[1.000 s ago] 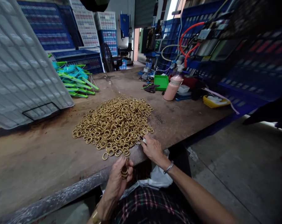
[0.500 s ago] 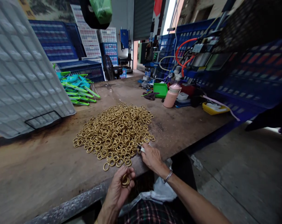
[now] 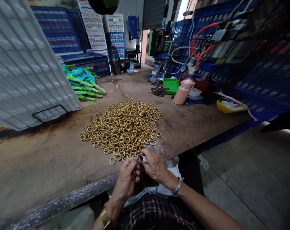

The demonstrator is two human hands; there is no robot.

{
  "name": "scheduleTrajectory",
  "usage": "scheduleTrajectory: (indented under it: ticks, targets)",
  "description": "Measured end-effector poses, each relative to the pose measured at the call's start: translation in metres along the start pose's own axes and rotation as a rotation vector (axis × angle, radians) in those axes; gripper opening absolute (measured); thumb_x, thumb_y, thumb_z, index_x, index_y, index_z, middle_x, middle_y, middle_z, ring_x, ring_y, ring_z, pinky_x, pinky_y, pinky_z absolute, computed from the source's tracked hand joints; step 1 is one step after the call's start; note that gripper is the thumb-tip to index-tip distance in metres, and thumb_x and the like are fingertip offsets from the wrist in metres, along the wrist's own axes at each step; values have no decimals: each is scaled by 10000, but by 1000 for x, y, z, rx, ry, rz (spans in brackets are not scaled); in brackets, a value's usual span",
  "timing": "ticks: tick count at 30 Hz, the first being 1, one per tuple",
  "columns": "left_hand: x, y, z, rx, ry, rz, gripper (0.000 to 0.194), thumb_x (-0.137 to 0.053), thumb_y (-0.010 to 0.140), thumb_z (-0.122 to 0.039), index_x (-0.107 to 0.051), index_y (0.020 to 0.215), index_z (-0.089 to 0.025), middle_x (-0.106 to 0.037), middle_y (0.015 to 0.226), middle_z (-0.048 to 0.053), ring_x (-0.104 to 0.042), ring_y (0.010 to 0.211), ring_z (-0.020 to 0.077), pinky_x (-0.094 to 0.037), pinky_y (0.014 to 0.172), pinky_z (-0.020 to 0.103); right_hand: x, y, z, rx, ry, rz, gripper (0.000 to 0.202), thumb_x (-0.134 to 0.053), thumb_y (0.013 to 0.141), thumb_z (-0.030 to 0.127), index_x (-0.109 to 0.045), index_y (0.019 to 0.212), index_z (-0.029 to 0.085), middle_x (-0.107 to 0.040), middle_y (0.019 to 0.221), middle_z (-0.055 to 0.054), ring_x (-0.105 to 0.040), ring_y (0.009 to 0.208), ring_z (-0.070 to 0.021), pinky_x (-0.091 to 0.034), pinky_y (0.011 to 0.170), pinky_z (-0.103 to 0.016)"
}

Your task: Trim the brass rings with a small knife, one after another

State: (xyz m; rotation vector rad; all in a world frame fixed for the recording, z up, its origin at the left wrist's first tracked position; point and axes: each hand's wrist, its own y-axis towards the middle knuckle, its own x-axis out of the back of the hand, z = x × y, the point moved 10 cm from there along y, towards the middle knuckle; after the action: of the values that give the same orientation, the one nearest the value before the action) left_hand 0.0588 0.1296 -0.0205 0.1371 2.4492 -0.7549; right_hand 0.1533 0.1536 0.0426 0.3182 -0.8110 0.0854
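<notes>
A broad pile of brass-coloured rings (image 3: 123,124) lies on the worn brown table (image 3: 63,166). My left hand (image 3: 127,177), at the table's front edge, is closed around a few of these rings, with its thumb and fingertips pinched together. My right hand (image 3: 156,164) grips a small tool (image 3: 143,158) with a white body and a dark tip. That tip meets the fingertips of my left hand, just in front of the pile. What exactly lies between the fingertips is too small to make out.
A large white crate (image 3: 34,64) leans at the left beside green and turquoise plastic pieces (image 3: 84,83). Farther back right stand a green tray (image 3: 171,85), a pink bottle (image 3: 183,91) and a yellow tray (image 3: 231,106). An open bag (image 3: 145,191) hangs below the table edge.
My right hand has moved from the pile's edge toward my left hand, bringing the tool to its fingertips. My left hand has turned and closed more. The view has shifted slightly.
</notes>
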Motion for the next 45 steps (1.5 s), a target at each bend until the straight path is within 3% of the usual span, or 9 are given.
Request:
scheduleTrajectory:
  ticks: [4, 7, 10, 14, 21, 25, 30, 35, 45]
  targets:
    - [6, 1, -1, -32, 142, -48, 400, -718, 611, -478, -520, 760, -163, -484, 546, -72, -366, 407, 24, -214, 368, 133, -7, 1, 0, -12, 57, 35, 191, -424, 725, 82, -498, 864, 191, -586, 756, -24, -529, 696, -151, -362, 641, -248]
    - [10, 1, -8, -100, 295, -85, 386, -676, 638, -509, -524, 726, -165, -465, 522, -72, -358, 408, 35, -219, 381, 152, -10, 3, -9, -134, 182, 76, 108, -404, 820, 185, -512, 824, 193, -548, 695, 3, -493, 639, -131, -355, 614, -239]
    - [8, -1, -17, -188, 435, -99, 373, -627, 674, -523, -532, 689, -163, -430, 487, -72, -347, 419, 50, -244, 403, 173, -11, 5, -15, -250, 312, 102, 200, -380, 875, 305, -538, 822, 193, -518, 660, 24, -457, 610, -114, -341, 585, -227]
    - [5, -3, -25, -282, 520, -106, 363, -614, 683, -511, -536, 650, -157, -396, 485, -73, -330, 443, 56, -260, 425, 185, -17, 7, -17, -282, 367, 154, 241, -410, 857, 331, -539, 722, 178, -457, 594, 46, -397, 567, -98, -300, 542, -219]
    - [6, 1, -4, -78, 389, 17, 357, -567, 728, -527, -512, 787, -179, -472, 579, -66, -360, 422, 43, -215, 380, 159, -19, 5, -14, -267, 338, 142, 242, -428, 838, 328, -512, 670, 177, -432, 573, 53, -372, 549, -89, -278, 520, -212]
    - [6, 0, -1, -69, 313, 33, 345, -589, 723, -506, -485, 756, -179, -475, 592, -67, -366, 424, 33, -208, 378, 148, -20, 5, -11, -259, 374, 155, 263, -388, 860, 331, -511, 679, 184, -480, 597, 38, -411, 562, -97, -306, 540, -212]
    - [7, 0, -1, -91, 303, 20, 336, -590, 728, -496, -489, 754, -176, -468, 570, -71, -350, 414, 31, -197, 371, 146, -18, 3, -16, -211, 202, 124, 190, -371, 849, 238, -519, 741, 189, -519, 625, 13, -453, 583, -116, -310, 574, -226]
    - [8, 0, -6, -126, 334, 9, 346, -584, 729, -509, -487, 748, -177, -466, 556, -70, -334, 411, 33, -201, 376, 151, -27, -4, -2, -49, -22, 222, 156, -416, 739, 97, -528, 792, 192, -551, 675, -5, -461, 620, -129, -279, 591, -234]
    - [7, -7, -21, -260, 493, -43, 399, -579, 711, -556, -495, 655, -170, -429, 509, -63, -345, 444, 53, -249, 418, 178, -39, -8, 0, -36, -179, 384, 237, -426, 681, 91, -522, 881, 176, -606, 720, -30, -484, 609, -136, -246, 578, -251]
